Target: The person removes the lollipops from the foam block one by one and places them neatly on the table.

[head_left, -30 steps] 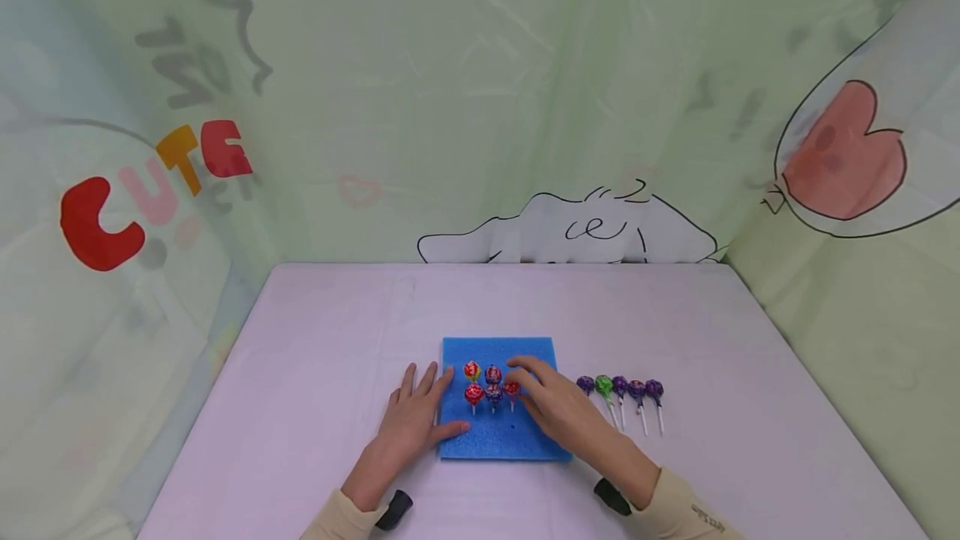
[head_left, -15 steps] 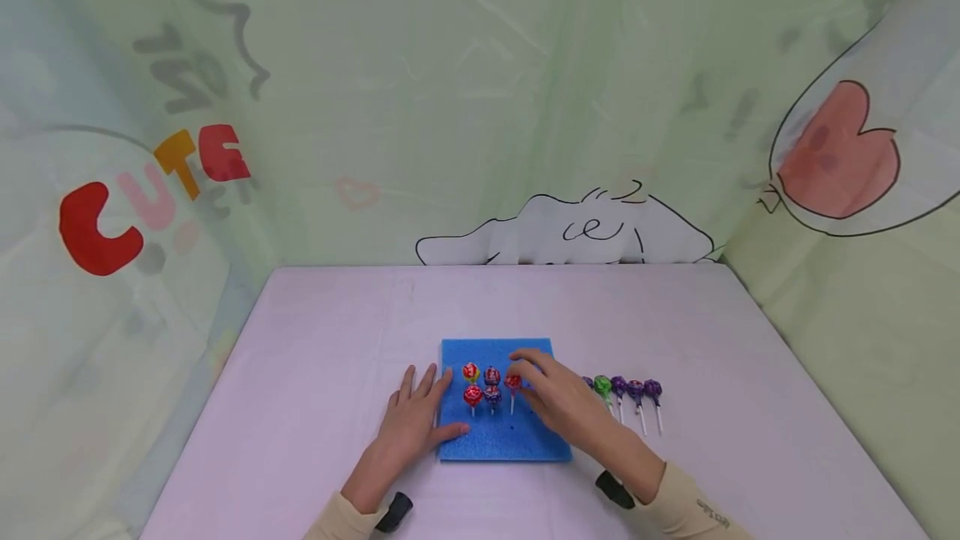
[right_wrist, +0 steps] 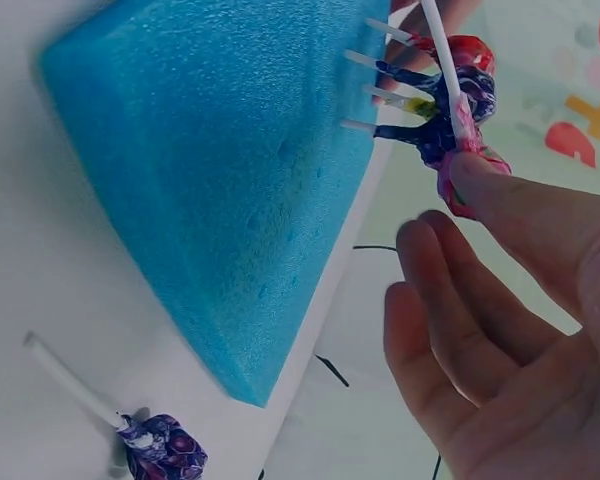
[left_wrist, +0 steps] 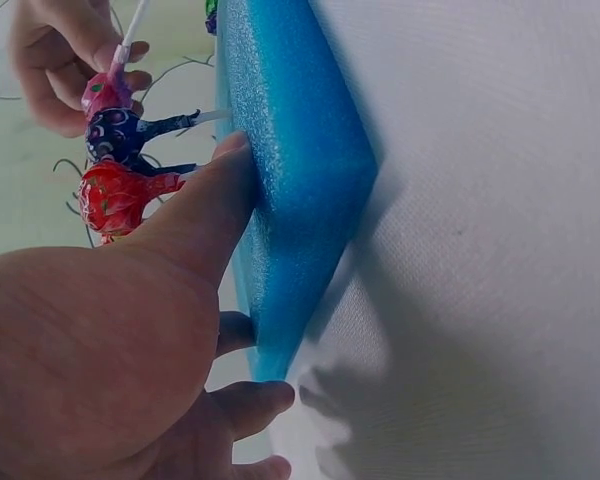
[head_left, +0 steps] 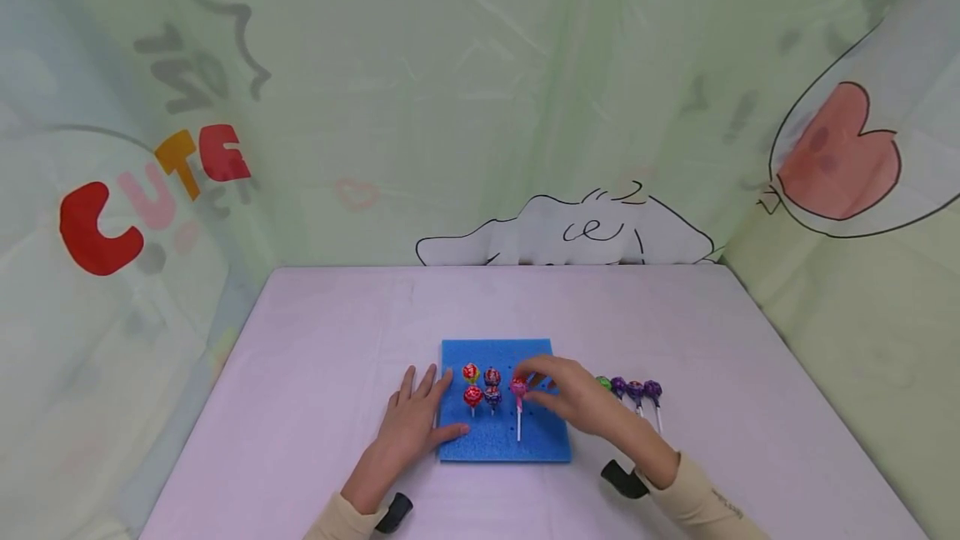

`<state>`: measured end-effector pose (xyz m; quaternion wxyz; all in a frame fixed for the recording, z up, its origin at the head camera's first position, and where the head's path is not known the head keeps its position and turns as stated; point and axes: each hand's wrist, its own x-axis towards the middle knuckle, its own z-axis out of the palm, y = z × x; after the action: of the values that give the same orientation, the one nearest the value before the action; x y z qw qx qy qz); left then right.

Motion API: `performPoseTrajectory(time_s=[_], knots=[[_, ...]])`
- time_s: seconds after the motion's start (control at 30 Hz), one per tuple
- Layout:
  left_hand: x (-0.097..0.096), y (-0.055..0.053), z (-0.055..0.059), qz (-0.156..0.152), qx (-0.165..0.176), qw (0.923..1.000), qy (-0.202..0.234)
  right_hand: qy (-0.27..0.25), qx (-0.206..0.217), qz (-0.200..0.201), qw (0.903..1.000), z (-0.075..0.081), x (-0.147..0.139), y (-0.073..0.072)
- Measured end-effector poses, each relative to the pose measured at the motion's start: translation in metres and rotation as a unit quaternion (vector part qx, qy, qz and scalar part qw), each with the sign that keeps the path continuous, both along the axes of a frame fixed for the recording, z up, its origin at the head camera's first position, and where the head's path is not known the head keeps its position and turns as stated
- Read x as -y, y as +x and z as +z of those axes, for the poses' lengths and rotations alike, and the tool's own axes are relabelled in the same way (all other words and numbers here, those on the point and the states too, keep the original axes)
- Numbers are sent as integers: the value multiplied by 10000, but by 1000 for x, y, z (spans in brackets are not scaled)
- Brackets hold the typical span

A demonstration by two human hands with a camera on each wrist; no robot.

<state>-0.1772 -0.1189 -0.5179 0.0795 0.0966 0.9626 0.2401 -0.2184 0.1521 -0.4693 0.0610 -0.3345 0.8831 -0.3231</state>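
My right hand (head_left: 581,397) pinches a pink-wrapped lollipop (head_left: 519,387) by its head above a blue foam block (head_left: 495,447). Its white stick is bare, free of the foam in the right wrist view (right_wrist: 440,45). Several other lollipops stand with their sticks in the block, among them a red one (head_left: 472,395) and a dark purple one (head_left: 492,395). With fingers spread, my left hand (head_left: 408,423) lies against the block's left side. Its thumb rests on the foam, as the left wrist view shows too.
To the right of the block, several lollipops lie in a row on the pale table (head_left: 337,332), including a green one (head_left: 603,382) and a purple one (head_left: 652,390); my right hand partly covers the row. Small holes dot the foam. A printed curtain (head_left: 480,107) hangs behind.
The pink lollipop has come up out of the foam in my right hand and shifted slightly right; its whole stick now shows. My left hand has stayed in place.
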Motion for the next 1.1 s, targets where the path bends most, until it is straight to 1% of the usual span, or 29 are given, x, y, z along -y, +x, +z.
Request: performPoseTrajectory(time_s=[0.1,0.27,0.47,0.67,1.1], knots=[[0,0,0,6,-5,10000,14,-58,324,90,9994,0,-2,-2],[1,1,-2,-20,-102,9999,9,-31,539,76,9985,-1,-5,-4],[2,1,-4,-65,-135,9999,29,-29,636,72,9979,2,-8,-6],[2,1,-4,-94,-142,9998,66,-29,763,56,9971,4,-14,-7],[2,-2,-7,-63,-63,9999,108,49,756,-7,9971,2,-29,-8]])
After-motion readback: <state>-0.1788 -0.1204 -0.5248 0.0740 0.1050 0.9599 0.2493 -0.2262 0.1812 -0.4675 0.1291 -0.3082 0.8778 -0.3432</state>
